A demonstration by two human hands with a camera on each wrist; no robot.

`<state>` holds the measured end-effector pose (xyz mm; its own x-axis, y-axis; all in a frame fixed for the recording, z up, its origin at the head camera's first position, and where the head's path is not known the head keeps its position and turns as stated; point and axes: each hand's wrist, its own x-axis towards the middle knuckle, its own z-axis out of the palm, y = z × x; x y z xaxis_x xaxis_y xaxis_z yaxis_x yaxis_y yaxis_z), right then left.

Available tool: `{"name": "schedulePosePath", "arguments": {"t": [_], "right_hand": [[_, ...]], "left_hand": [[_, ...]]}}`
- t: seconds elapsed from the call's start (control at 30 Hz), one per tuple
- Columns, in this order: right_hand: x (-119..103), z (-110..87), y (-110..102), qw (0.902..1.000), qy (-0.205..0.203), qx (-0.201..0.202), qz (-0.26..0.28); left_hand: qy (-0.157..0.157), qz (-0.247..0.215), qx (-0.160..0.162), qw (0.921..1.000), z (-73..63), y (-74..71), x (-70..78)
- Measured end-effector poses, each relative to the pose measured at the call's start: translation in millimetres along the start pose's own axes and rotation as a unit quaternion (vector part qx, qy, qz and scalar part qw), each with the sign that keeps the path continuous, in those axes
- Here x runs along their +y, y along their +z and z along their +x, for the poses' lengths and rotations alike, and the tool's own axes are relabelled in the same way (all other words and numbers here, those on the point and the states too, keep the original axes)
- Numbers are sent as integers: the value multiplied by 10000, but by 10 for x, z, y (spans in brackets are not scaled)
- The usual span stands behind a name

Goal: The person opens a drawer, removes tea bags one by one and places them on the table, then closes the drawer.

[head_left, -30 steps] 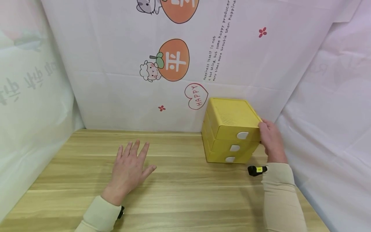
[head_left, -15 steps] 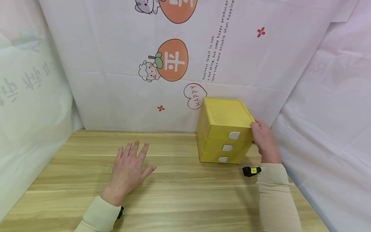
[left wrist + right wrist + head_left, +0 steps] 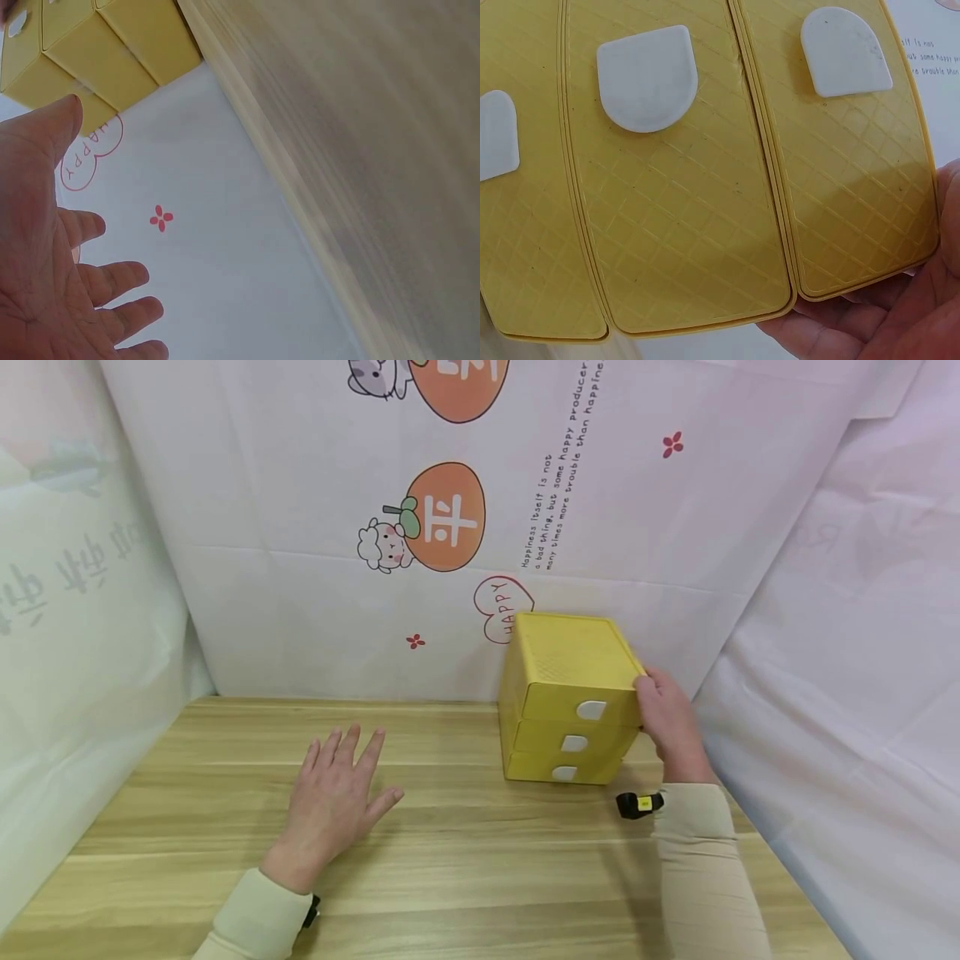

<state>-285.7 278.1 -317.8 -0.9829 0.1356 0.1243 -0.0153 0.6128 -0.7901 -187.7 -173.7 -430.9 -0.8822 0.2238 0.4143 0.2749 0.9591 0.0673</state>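
A yellow box of three stacked drawers [image 3: 577, 652], each with a white tab pull, stands against the back wall, right of the middle. My right hand [image 3: 671, 727] holds its upper right edge, thumb at the top corner and fingers along the side. In the right wrist view the drawer fronts [image 3: 675, 202] fill most of the picture, all pushed in, with the fingers [image 3: 817, 337] partly hidden behind the side. My left hand [image 3: 330, 802] is spread, palm down, over the table at the left, holding nothing. The left wrist view shows its thumb and fingers apart from the box.
The wooden table [image 3: 450, 877] meets a white printed cloth [image 3: 300, 618] at the back. Pale cloth also hangs on the left and right sides. A black device with a yellow label [image 3: 639, 805] sits at the right wrist.
The yellow drawer box has slid left along the back wall, now covering part of the printed heart. My right hand moves with it; the left hand stays in place.
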Motion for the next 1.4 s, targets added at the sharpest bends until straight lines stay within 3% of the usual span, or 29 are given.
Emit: {"name": "schedulePosePath", "arguments": {"t": [0.93, 1.4], "right_hand": [[-144, -33, 209, 9996, -179, -206, -64], [-195, -41, 324, 9995, -263, -99, -143]], "left_hand": [[55, -62, 42, 10000, 8, 23, 15], [100, 8, 34, 9999, 14, 35, 33]]}}
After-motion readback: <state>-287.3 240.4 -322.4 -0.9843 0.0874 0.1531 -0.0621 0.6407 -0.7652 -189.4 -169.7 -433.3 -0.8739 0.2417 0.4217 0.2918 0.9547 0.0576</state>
